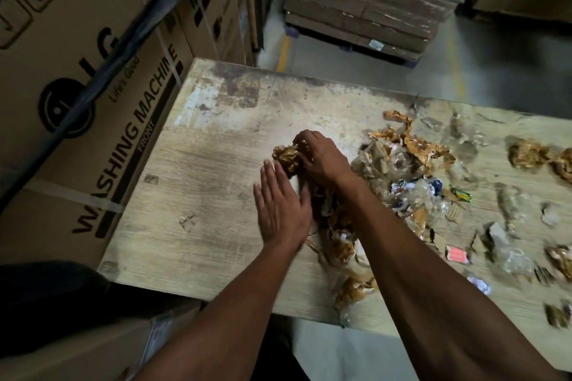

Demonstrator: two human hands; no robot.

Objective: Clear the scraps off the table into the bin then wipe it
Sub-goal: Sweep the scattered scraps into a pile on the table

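Brown crumpled scraps [286,158] sit bunched under the curled fingers of the right hand [318,158], the flat, spread left hand [280,204] just beside them, while more litter [402,170] trails rightward along the table [192,170]
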